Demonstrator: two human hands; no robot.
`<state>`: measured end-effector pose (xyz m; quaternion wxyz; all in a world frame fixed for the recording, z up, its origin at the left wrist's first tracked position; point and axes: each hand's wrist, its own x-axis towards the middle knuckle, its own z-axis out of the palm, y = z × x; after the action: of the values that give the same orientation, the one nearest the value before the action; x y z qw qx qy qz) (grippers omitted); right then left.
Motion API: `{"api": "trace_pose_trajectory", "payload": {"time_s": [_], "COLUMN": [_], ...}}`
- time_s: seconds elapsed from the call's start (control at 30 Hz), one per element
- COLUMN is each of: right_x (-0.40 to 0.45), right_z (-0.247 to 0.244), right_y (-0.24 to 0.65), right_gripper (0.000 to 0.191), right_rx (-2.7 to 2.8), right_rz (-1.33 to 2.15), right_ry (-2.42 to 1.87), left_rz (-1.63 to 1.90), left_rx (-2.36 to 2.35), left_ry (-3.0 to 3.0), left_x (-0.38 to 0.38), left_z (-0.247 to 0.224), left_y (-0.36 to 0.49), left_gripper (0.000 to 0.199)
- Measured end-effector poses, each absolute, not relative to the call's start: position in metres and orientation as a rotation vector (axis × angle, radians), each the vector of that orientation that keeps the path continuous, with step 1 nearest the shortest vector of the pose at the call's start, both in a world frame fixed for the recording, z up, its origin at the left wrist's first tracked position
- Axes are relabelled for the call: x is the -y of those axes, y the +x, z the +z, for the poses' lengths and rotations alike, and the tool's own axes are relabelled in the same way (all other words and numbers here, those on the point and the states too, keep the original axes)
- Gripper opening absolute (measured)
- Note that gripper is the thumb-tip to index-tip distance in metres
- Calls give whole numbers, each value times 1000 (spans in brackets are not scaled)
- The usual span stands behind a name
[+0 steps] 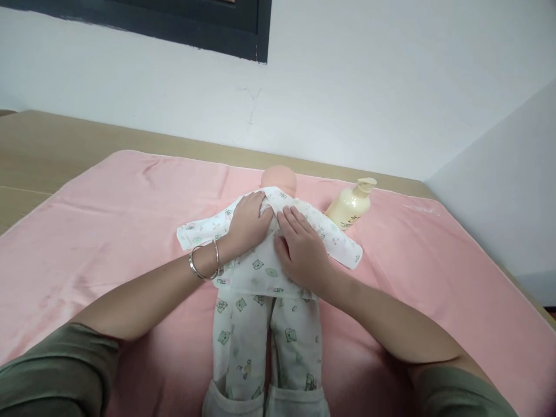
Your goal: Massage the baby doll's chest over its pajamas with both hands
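A baby doll [278, 178] lies on a pink mat, its head away from me. It wears a white printed top [256, 269] with long sleeves spread to both sides and matching pants [247, 341] with turned-up cuffs. My left hand [249, 223] rests on the upper chest of the top, fingers stretched toward the neckline. On the right side of the chest lies my right hand [302, 243], its fingers extended flat on the fabric near the collar. Both palms are hidden against the cloth.
A pale yellow pump bottle [351, 204] leans at a tilt beyond the doll's right-hand sleeve. The pink mat [143, 208] covers much of a wooden surface [52, 139]. A white wall [347, 87] rises behind, with a dark frame [217, 35] at upper left.
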<state>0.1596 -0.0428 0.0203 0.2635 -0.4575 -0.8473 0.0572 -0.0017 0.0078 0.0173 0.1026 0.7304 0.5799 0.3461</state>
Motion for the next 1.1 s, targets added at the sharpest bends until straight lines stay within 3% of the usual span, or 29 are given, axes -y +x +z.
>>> {"api": "trace_pose_trajectory", "payload": {"time_s": [0.27,0.57,0.83,1.1], "right_x": [-5,42,-2,-3], "right_z": [19,19,19,9], "right_y": [172,156,164,159], "right_gripper": [72,60,60,58], "right_rx": [2350,2317,2195,2148], "right_rz": [306,165,433,305], "right_ry": [-1299,-1285,-1282,-1294], "left_rz": [1016,983,1198,1395], "left_rx": [-1666,-1642,-1639,-1638], "left_ry": [2424,2232,2119,1988], "left_x": [18,-4,4,7], "left_z": [9,14,1,-10], "left_y": [11,2,6,10], "left_gripper": [47,38,44,47]}}
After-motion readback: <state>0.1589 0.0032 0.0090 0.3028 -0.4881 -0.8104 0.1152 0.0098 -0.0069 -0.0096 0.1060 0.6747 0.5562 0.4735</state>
